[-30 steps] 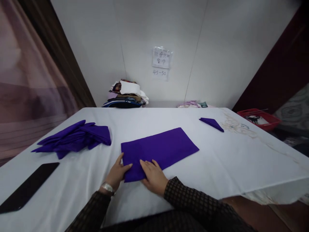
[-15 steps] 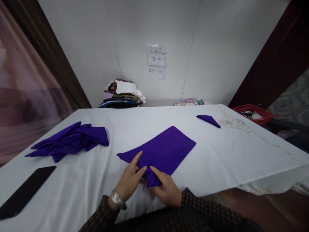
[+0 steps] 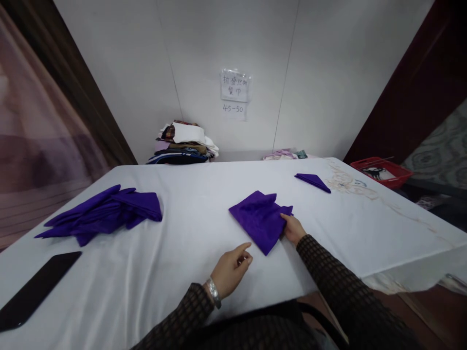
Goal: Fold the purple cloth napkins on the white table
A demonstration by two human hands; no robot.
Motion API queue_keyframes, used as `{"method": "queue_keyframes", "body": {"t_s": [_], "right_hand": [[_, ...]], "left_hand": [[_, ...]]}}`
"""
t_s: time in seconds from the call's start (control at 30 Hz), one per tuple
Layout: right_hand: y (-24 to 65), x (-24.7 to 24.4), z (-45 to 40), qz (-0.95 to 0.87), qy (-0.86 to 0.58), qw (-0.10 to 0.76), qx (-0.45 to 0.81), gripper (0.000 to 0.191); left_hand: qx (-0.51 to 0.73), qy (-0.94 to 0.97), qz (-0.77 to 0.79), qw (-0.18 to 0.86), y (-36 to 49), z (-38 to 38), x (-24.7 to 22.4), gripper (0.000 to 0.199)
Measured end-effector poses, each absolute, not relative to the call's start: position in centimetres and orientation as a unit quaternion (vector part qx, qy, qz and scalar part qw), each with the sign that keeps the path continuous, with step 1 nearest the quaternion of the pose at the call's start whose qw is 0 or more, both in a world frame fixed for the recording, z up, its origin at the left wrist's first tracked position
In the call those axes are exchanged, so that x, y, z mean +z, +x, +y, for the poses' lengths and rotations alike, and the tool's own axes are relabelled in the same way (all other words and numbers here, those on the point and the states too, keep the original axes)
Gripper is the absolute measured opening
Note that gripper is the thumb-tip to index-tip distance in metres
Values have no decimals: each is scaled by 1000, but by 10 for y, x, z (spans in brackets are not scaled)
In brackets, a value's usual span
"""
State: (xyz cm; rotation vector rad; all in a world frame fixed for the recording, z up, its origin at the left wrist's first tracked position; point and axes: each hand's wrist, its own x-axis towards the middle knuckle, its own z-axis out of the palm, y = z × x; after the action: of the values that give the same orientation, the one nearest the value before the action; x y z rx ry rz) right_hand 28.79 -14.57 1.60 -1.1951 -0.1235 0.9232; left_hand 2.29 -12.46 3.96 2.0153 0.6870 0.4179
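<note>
A purple cloth napkin (image 3: 257, 218), partly folded over on itself, lies on the white tablecloth (image 3: 197, 253) in front of me. My right hand (image 3: 295, 229) pinches its right edge, where the fabric bunches up; some of those fingers are hidden beneath the cloth. Just below and left of the napkin hovers my left hand (image 3: 233, 267), its thumb and index finger apart and nothing between them. A folded purple napkin (image 3: 313, 182) rests farther back on the right. At the left lies a loose heap of purple napkins (image 3: 105, 211).
A black flat slab (image 3: 38, 289) lies at the table's left front. Behind the table are a stack of folded clothes (image 3: 186, 143) and some pale cloths (image 3: 282, 154). A red basket (image 3: 396, 182) stands beyond the right edge. Handwritten signs (image 3: 235, 95) hang on the wall.
The napkin has been folded over from the left and now looks smaller. My right hand has moved up and right to its right edge. My left hand has let go and shifted right.
</note>
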Motion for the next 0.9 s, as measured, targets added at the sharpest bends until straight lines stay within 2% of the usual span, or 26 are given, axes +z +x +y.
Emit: {"method": "queue_keyframes", "body": {"t_s": [0.1, 0.27, 0.53, 0.67, 0.8, 0.9], "right_hand": [[294, 5, -148, -57, -539, 723, 428, 12], [294, -1, -153, -66, -529, 727, 432, 15], [299, -1, -158, -48, -517, 732, 440, 19], [300, -2, -158, -50, -514, 729, 450, 19], [302, 2, -153, -55, -514, 725, 455, 20], [305, 6, -146, -88, -500, 732, 454, 18]], "left_hand": [[148, 815, 286, 481, 23, -127, 20, 41], [171, 817, 306, 458, 26, -113, 17, 37], [267, 845, 389, 252, 56, -20, 10, 28], [220, 850, 437, 195, 80, 13, 8, 31], [160, 846, 470, 193, 99, 23, 7, 36], [167, 830, 490, 206, 106, 27, 6, 38]]}}
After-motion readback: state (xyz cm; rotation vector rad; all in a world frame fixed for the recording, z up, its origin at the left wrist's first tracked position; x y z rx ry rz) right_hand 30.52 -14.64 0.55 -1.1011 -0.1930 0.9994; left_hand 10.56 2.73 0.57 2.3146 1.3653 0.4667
